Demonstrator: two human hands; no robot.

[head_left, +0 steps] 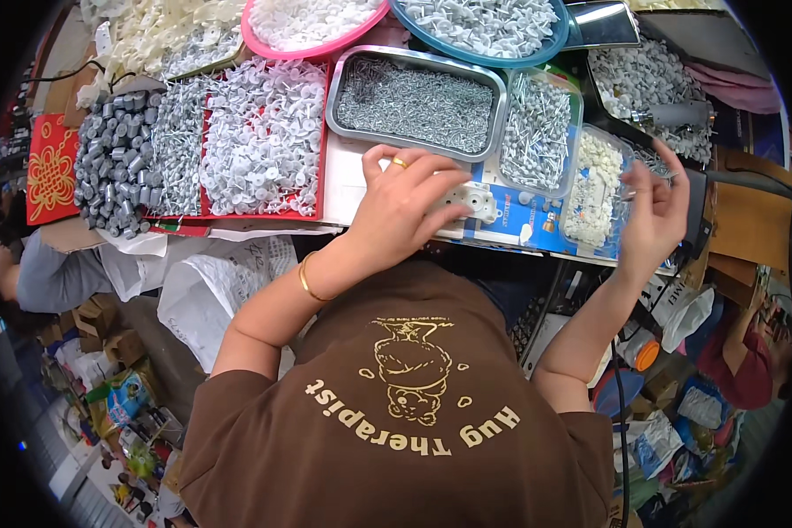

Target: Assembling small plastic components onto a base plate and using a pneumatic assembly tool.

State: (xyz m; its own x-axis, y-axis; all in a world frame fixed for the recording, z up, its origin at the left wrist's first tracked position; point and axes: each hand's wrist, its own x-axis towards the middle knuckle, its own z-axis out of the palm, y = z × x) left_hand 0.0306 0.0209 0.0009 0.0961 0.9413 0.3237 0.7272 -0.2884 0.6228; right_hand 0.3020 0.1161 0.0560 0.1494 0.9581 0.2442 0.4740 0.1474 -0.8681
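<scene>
Thumb and forefinger of our left grip (405, 201) stand slightly parted at the near-side end of a white plastic piece (482, 204), which lies just right of that grip on the desk (345, 187); we cannot tell whether they pinch it or only rest on it. We wear a gold ring (400, 163) on this hand and a gold bracelet (305, 276) behind it, on the wrist.

Our right grip (656, 211) is well apart from the left one, its fingers bent and lifted. We cannot tell whether its tips hold something small. Just left of it we have pale little pieces (592, 194) in a clear box.

Straight ahead of our left grip sits a metal tray (333, 107) of tiny screws; ahead and to its right, nails (534, 128) fill a clear tub. Left of that grip, we see white clips (260, 141) heaped in a red box, and farther left, grey cylinders (119, 163). Well ahead of both grips stand a pink bowl (312, 48) and a teal bowl (521, 60), each piled with white parts. Behind our left grip hang white bags (216, 295).
</scene>
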